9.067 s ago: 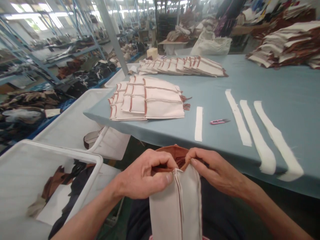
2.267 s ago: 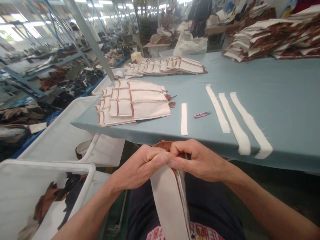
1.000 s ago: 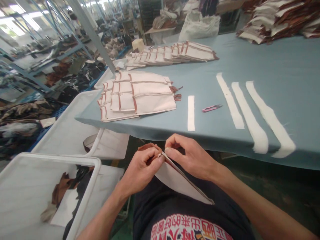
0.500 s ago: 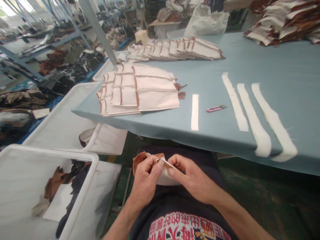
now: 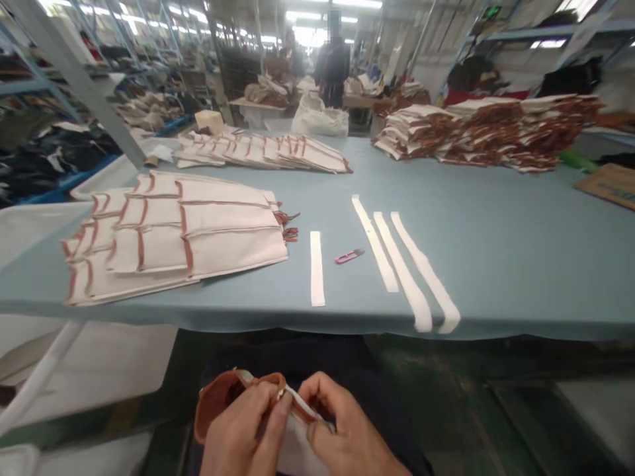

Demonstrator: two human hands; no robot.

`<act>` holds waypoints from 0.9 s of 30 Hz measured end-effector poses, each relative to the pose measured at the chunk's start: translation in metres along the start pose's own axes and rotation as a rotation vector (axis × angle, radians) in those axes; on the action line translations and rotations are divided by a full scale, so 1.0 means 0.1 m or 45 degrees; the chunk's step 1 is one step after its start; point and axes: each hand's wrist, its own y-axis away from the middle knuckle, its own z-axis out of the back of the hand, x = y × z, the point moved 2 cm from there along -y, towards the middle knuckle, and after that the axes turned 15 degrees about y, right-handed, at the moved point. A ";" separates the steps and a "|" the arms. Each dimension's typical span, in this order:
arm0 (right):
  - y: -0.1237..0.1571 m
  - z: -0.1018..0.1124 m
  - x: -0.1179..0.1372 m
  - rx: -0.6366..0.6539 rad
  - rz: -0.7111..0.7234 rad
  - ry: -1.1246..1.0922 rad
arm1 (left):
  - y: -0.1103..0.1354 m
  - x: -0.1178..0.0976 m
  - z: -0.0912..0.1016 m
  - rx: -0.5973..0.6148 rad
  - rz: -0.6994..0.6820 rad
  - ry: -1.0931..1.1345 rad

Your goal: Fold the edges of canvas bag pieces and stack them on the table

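Observation:
A cream fabric piece with a brown lining [image 5: 214, 404] is held over my lap, below the table's front edge. My left hand [image 5: 245, 433] pinches its edge between thumb and fingers, close to a folded brown loop. Just to the right, my right hand [image 5: 342, 430] is closed on the same edge, along a narrow white and brown seam. The palms and part of the fabric are hidden by my hands. On the table ahead lie a short white strip [image 5: 317, 268], pink thread snips [image 5: 350, 256] and several longer white strips [image 5: 403, 271].
Overlapping cream pieces with brown edges [image 5: 233, 244] cover the blue-grey table's [image 5: 520, 264] left side; another row [image 5: 262, 151] lies behind. Tall brown and cream stacks [image 5: 486, 132] stand at the back right. White bins [image 5: 44, 221] are at left. A person [image 5: 332, 69] stands far off.
The view has swung up and to the right, showing more of the table and the room behind. Both hands stay closed on the fabric piece, now lower in view.

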 end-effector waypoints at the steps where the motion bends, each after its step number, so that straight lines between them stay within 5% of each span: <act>1: -0.03 0.04 -0.03 -0.033 0.039 0.114 | -0.03 0.02 -0.01 0.018 -0.002 -0.026; 7: -0.46 0.67 -0.05 -0.753 0.545 1.083 | -0.15 0.07 -0.07 0.127 -0.085 -0.141; 14: -1.12 1.06 -0.06 -0.633 0.702 1.382 | -0.44 0.08 -0.16 0.098 -0.188 -0.279; 19: -1.17 1.10 -0.11 -0.568 0.744 1.421 | -0.65 0.10 -0.13 -0.063 -0.216 -0.370; 27: -1.27 1.19 -0.08 -0.620 0.854 1.386 | -0.97 0.18 -0.30 0.059 -0.128 -0.249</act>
